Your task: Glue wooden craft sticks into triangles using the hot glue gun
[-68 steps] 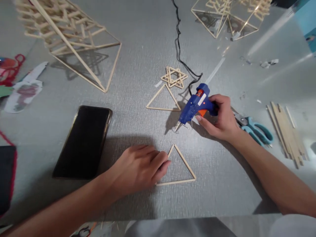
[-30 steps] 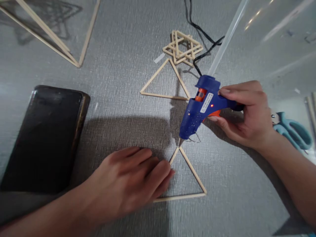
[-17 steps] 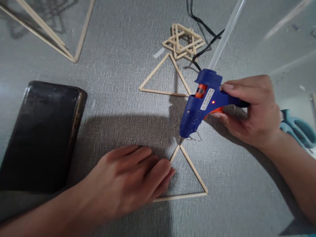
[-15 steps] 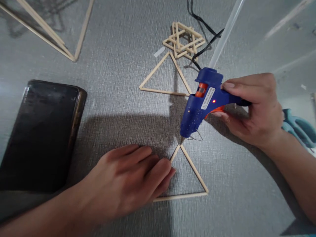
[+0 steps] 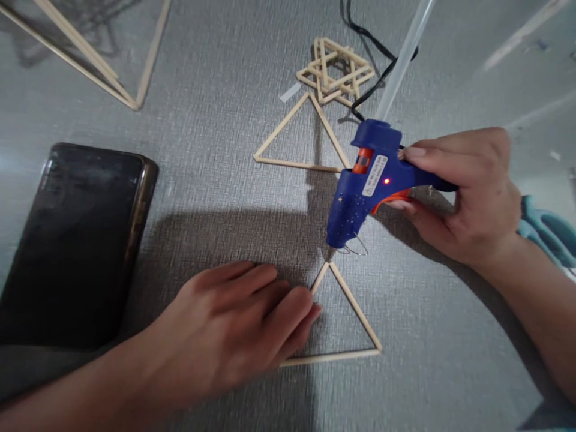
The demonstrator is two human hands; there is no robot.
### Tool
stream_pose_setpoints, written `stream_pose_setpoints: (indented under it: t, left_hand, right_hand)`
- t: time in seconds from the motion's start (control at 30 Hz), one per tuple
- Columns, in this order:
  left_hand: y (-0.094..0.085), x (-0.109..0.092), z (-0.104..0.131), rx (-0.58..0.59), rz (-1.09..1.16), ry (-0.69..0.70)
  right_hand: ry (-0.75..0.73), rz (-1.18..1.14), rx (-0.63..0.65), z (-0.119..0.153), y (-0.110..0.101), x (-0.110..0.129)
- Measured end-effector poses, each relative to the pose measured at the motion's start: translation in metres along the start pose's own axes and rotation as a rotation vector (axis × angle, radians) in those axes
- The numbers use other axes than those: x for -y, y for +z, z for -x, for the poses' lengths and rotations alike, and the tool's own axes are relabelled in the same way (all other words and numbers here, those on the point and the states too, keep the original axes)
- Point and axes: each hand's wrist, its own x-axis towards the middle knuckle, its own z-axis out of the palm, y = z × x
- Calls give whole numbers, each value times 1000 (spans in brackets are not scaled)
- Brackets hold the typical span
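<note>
My right hand (image 5: 468,192) grips a blue glue gun (image 5: 355,192) with an orange trigger, a lit red light and a clear glue stick (image 5: 405,57) in its back. Its nozzle points down at the top corner of a triangle of thin wooden sticks (image 5: 356,307). Closed fingers of my left hand (image 5: 247,318) press on the left stick of that triangle and hide most of it and the lower left corner. Beyond the gun lies a second wooden triangle (image 5: 281,127), its right corner close behind the gun.
A black phone (image 5: 72,246) lies at the left. Star-shaped stick pieces (image 5: 335,72) sit at the top, beside a white paper scrap (image 5: 290,92) and a black cable (image 5: 371,42). Larger stick frames (image 5: 150,60) stand top left. Teal-handled scissors (image 5: 549,231) are at the right edge.
The glue gun and my right hand have shifted slightly, with the gun's back end moving a little to the left. My left hand has hardly moved.
</note>
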Motion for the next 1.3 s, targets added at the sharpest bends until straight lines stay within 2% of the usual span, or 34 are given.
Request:
stream_pose_setpoints:
  t: [0.53,1.1,1.3]
  left_hand:
    - [0,0,0,3,-5,-4]
    - [2,0,3,-21,15,6]
    - [0,0,3,-29,17,-1]
  right_hand:
    - [29,23,-12,1,1,2]
    - [-51,26,-39,5,2,-6]
    - [-36,26,-47,5,2,-5]
